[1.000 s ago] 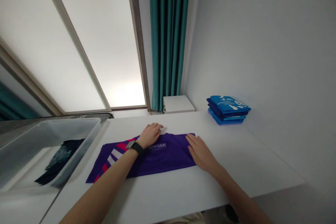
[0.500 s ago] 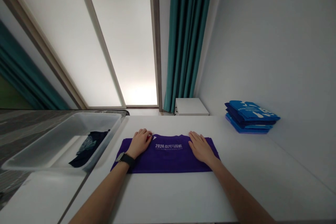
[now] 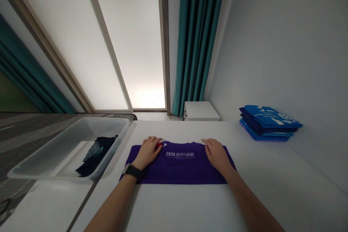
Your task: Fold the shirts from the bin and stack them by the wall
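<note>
Shirt (image 3: 181, 170), purple and folded into a wide, flat strip, lies on the near part of the white worktop (image 3: 187, 206), its neckline towards the far side and pale lettering with "2024" facing up. The left hand (image 3: 146, 153), with a dark-strapped watch (image 3: 132, 171) on its wrist, rests palm down on the left part of the cloth, fingers slightly bent at the far edge beside a small red patch. The right hand (image 3: 216, 155) lies palm down on the right part, fingers stretched towards that same edge. The grip of each is loose and unclenched, laid over the cloth rather than closed around it. Well apart, at the right and close to the wall (image 3: 272, 43), sits a stack of folded clothes (image 3: 269, 127), mostly blue, with white print on top. Left of the worktop stands a cloudy plastic tub (image 3: 100, 127) with dark clothes (image 3: 95, 157) inside. Past the far edge are a low white cabinet (image 3: 201, 111), a green curtain (image 3: 199, 43) and pale, lit panels (image 3: 130, 43).
</note>
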Action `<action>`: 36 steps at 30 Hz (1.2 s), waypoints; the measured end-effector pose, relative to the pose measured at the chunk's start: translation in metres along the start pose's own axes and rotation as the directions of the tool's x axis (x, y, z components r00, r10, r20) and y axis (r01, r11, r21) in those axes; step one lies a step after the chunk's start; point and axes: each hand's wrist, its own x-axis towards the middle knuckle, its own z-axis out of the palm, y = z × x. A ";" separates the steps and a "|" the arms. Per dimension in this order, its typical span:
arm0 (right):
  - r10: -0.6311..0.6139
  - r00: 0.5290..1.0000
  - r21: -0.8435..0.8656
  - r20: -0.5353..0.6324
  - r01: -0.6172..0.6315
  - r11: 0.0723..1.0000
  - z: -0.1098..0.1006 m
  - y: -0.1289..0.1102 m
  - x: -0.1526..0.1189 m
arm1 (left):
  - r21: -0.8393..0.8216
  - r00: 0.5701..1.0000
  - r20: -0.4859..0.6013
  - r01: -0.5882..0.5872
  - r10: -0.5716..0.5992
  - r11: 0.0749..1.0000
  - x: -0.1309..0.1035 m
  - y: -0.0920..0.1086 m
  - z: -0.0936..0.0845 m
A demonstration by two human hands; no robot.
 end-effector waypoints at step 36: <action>-0.150 0.981 0.029 0.124 0.148 0.989 -0.013 -0.017 -0.001 | -0.092 0.999 0.019 -0.023 0.025 0.995 0.003 0.012 0.005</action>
